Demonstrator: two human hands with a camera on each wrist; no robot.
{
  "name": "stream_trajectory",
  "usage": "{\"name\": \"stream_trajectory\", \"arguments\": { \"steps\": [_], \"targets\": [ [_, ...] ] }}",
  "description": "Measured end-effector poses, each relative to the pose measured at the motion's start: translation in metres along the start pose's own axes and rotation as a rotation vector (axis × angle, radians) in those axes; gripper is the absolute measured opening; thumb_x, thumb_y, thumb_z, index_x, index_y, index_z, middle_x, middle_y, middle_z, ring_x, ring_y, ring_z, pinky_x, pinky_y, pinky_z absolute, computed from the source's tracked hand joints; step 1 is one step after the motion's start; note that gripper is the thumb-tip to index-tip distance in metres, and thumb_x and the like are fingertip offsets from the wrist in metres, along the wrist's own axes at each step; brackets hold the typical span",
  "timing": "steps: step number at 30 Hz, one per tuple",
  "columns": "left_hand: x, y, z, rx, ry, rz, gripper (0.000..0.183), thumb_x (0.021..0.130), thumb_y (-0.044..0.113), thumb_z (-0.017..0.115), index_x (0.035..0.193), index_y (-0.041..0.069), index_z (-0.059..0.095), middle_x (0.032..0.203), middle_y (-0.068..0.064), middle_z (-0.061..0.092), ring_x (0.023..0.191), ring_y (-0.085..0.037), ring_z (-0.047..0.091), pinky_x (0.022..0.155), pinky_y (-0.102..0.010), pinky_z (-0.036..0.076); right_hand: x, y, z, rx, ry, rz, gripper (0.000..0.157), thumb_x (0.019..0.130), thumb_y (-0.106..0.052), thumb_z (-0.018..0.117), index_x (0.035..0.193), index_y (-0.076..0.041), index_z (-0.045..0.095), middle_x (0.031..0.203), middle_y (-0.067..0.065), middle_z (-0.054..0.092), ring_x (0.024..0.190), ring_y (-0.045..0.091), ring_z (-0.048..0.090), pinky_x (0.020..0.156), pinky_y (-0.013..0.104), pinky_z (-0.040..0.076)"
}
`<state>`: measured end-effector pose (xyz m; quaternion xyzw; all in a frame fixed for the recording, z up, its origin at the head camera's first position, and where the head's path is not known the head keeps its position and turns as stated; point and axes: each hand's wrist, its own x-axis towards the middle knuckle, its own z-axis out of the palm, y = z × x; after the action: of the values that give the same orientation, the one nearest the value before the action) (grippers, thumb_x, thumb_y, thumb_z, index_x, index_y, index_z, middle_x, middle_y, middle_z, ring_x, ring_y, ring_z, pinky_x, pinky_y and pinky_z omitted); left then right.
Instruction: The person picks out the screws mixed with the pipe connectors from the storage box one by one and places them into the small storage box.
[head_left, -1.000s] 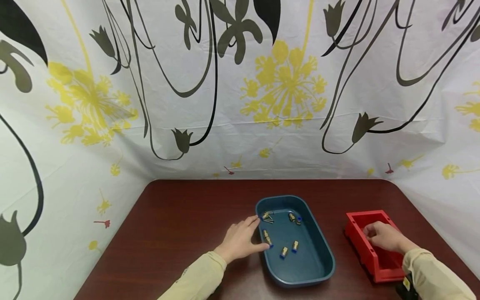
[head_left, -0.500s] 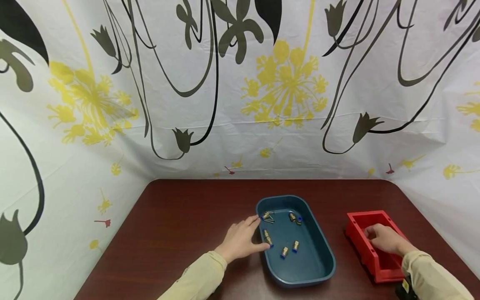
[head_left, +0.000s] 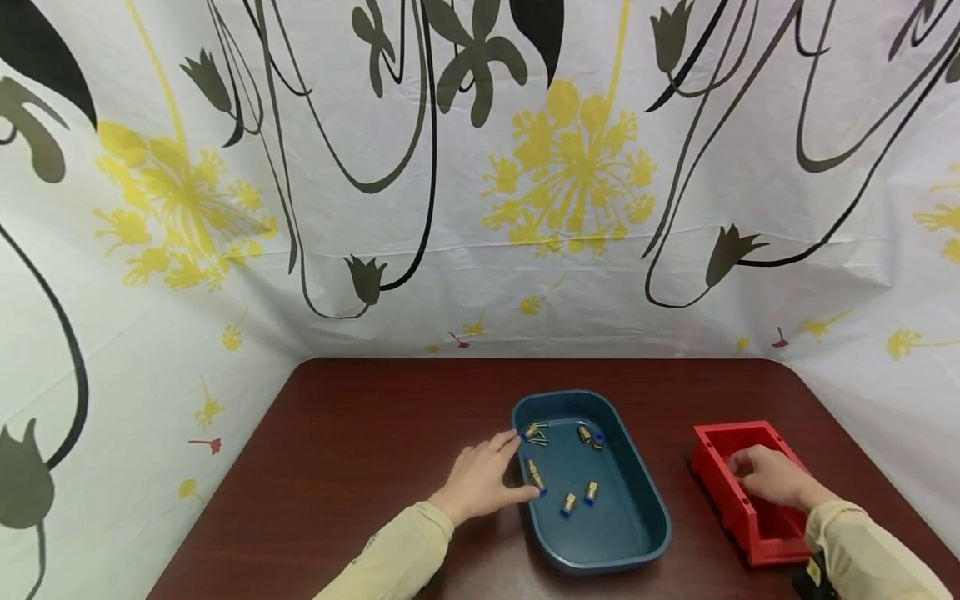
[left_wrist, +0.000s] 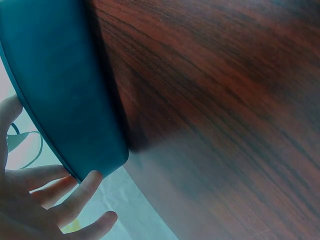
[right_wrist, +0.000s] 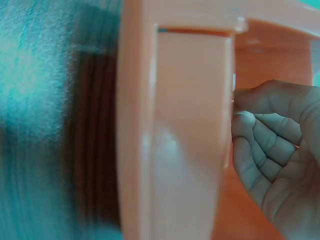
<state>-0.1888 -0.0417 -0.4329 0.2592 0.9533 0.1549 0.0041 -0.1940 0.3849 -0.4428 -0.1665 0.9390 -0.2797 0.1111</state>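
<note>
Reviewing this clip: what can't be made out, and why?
Anything in the right hand's fingertips: hidden by that hand in the head view, by the red bin wall in the right wrist view.
Inside of the blue tray: left wrist view, behind its outer wall.
Fine detail of the brass fittings: head view, too small.
Left sleeve: head view, cut by bottom edge.
</note>
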Motion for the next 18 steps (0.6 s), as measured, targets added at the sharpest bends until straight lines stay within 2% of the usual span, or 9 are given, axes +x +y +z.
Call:
{"name": "stream_trajectory", "arguments": {
  "steps": [3,7,10,18],
  "targets": [
    [0.0,0.0,0.001,-0.001,0.0,0.002,0.077,0.075,0.059,0.055,0.131,0.007,0.044,0.133,-0.006,0.039,0.112,-0.023,0.045,0.086,-0.046,0.037,0.0,-0.004,-0.004,0.023,-0.003,-0.005,0.006,0.078,0.0,0.056,0.08,-0.005,0.059,0.07,-0.001,0.054,0.059,0.006,0.046,0.053,0.024,0.04],
    [0.0,-0.001,0.001,-0.002,0.0,0.007,0.077,0.075,0.059,0.056,0.13,0.007,0.044,0.132,-0.006,0.04,0.111,-0.023,0.045,0.085,-0.045,0.037,-0.001,-0.011,-0.014,0.042,-0.006,0.032,0.005,0.078,-0.002,0.058,0.083,-0.003,0.06,0.075,0.002,0.056,0.064,0.01,0.049,0.055,0.026,0.043],
    [0.0,0.0,0.0,0.0,0.0,0.009,0.078,0.075,0.059,0.055,0.13,0.006,0.044,0.132,-0.006,0.04,0.111,-0.023,0.045,0.085,-0.045,0.038,-0.001,-0.017,-0.021,0.014,0.021,0.051,0.006,0.076,-0.003,0.06,0.082,-0.004,0.06,0.076,0.002,0.057,0.065,0.012,0.05,0.056,0.027,0.043],
    [0.001,-0.001,0.001,0.002,0.006,0.013,0.077,0.075,0.059,0.055,0.13,0.007,0.044,0.132,-0.006,0.04,0.111,-0.023,0.046,0.085,-0.045,0.038,-0.001,-0.037,-0.043,-0.077,0.089,-0.034,0.007,0.076,-0.006,0.065,0.082,-0.005,0.061,0.076,-0.001,0.059,0.063,0.006,0.052,0.054,0.025,0.043]
  ]
}}
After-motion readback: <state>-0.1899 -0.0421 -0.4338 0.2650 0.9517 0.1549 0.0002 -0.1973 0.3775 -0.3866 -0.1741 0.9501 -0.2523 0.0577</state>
